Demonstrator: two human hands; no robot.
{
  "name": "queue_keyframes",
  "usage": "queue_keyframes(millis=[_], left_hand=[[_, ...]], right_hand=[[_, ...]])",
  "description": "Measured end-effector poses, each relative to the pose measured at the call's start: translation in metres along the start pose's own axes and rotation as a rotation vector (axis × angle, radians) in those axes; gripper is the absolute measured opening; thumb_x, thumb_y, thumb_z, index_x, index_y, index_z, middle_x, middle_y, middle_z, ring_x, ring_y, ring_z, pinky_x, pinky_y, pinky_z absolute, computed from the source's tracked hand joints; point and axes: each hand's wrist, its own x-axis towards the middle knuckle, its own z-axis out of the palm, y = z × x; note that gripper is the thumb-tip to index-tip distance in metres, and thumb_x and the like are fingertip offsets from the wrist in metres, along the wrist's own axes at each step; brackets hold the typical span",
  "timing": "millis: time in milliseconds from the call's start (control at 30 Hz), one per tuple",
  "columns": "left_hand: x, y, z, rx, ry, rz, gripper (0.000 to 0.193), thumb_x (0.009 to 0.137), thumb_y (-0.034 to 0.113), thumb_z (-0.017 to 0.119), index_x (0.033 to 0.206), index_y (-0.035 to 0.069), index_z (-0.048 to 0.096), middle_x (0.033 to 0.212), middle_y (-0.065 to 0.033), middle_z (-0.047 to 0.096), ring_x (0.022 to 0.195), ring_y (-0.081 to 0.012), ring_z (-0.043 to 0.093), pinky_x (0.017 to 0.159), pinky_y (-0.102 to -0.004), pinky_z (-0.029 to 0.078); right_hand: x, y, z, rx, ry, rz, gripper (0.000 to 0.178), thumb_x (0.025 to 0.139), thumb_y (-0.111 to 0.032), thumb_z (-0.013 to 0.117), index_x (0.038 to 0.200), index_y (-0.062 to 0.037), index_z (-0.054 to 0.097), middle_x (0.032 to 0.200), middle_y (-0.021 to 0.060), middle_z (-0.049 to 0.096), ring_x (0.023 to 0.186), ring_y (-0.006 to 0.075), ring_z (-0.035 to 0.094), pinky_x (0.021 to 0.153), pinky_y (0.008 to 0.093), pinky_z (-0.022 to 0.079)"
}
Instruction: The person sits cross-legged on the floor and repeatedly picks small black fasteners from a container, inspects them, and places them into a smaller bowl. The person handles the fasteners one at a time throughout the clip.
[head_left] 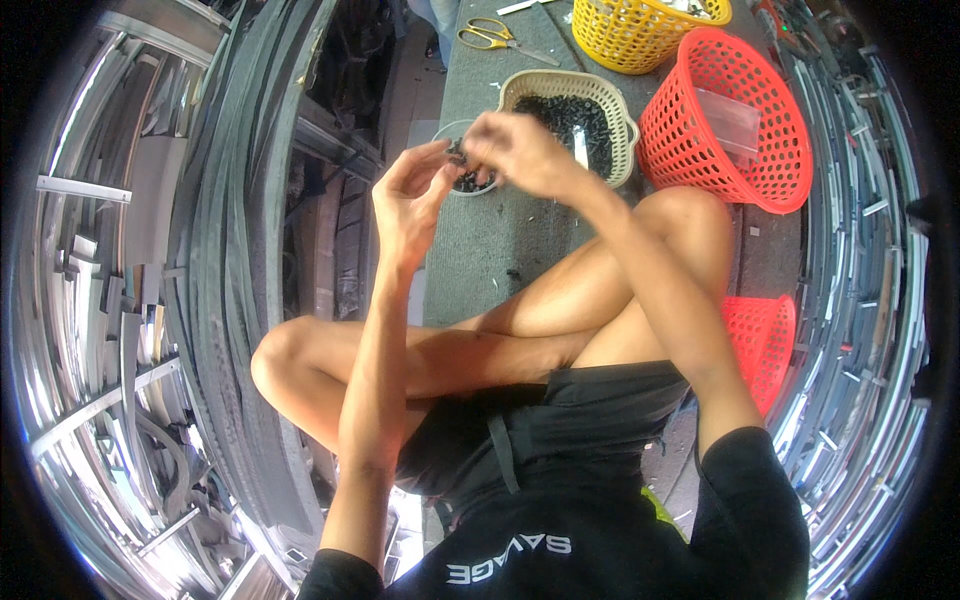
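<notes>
Above a round clear tub (470,188) of small black pieces, my two hands meet. My left hand (412,192) pinches a small dark piece (456,152) between thumb and fingers; its exact kind is too small to tell. Bent inward against it, my right hand (525,155) has its fingers curled together, slightly blurred, and whatever they grip is hidden. Just beyond the right hand sits a beige basket (627,130) holding many small black parts, with a white strip (580,146) lying on them.
Yellow-handled scissors (490,36) lie on the far grey surface (455,255). A yellow basket (620,38) stands at the back, a red basket (675,130) to the right, and another red one (757,345) by my right elbow. Long dark strips (235,240) line the left.
</notes>
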Motion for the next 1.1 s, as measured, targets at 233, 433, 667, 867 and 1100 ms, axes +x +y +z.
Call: queue_keyframes(millis=[233, 433, 667, 867, 1100], left_hand=[[0.011, -0.011, -0.018, -0.092, 0.051, -0.055, 0.026, 0.104, 0.015, 0.069, 0.123, -0.002, 0.072, 0.101, -0.0097, 0.075, 0.09, -0.0128, 0.071, 0.089, -0.0294, 0.058], [0.011, -0.01, -0.018, -0.107, 0.106, -0.102, 0.022, 0.103, 0.016, 0.07, 0.115, -0.002, 0.073, 0.099, -0.0103, 0.076, 0.087, -0.0133, 0.071, 0.08, -0.0274, 0.055], [0.01, -0.009, -0.018, -0.053, 0.089, -0.116, 0.021, 0.102, 0.016, 0.071, 0.114, -0.001, 0.074, 0.099, -0.0096, 0.077, 0.087, -0.0124, 0.072, 0.074, -0.0253, 0.051], [0.011, -0.015, -0.019, -0.058, 0.056, -0.099, 0.021, 0.102, 0.015, 0.07, 0.115, -0.001, 0.072, 0.101, -0.0099, 0.078, 0.089, -0.0129, 0.073, 0.076, -0.0254, 0.052], [0.008, -0.013, -0.016, -0.11, 0.014, -0.138, 0.017, 0.1, 0.003, 0.064, 0.113, -0.003, 0.071, 0.106, -0.0114, 0.077, 0.097, -0.0169, 0.074, 0.08, -0.0283, 0.054]], right_hand=[[0.012, 0.031, -0.088, -0.939, 0.295, 0.187, 0.017, 0.096, -0.013, 0.066, 0.108, -0.0067, 0.076, 0.104, 0.0217, 0.077, 0.104, 0.0401, 0.073, 0.094, 0.0497, 0.057], [0.014, 0.072, -0.068, -1.25, 0.069, 0.381, 0.03, 0.092, -0.014, 0.069, 0.121, -0.0057, 0.074, 0.128, 0.0202, 0.069, 0.125, 0.041, 0.062, 0.104, 0.0516, 0.052], [0.009, 0.08, -0.072, -1.285, 0.222, 0.336, 0.023, 0.092, -0.014, 0.067, 0.113, -0.0043, 0.071, 0.123, 0.0169, 0.067, 0.12, 0.0386, 0.061, 0.1, 0.0544, 0.051], [0.016, 0.075, -0.067, -1.319, 0.178, 0.44, 0.027, 0.085, -0.013, 0.076, 0.111, -0.0067, 0.078, 0.128, 0.0133, 0.07, 0.127, 0.0344, 0.06, 0.105, 0.0524, 0.047], [0.011, 0.062, -0.056, -1.331, 0.122, 0.492, 0.035, 0.083, -0.016, 0.079, 0.117, -0.0064, 0.077, 0.134, 0.0148, 0.068, 0.132, 0.0352, 0.057, 0.108, 0.053, 0.045]])
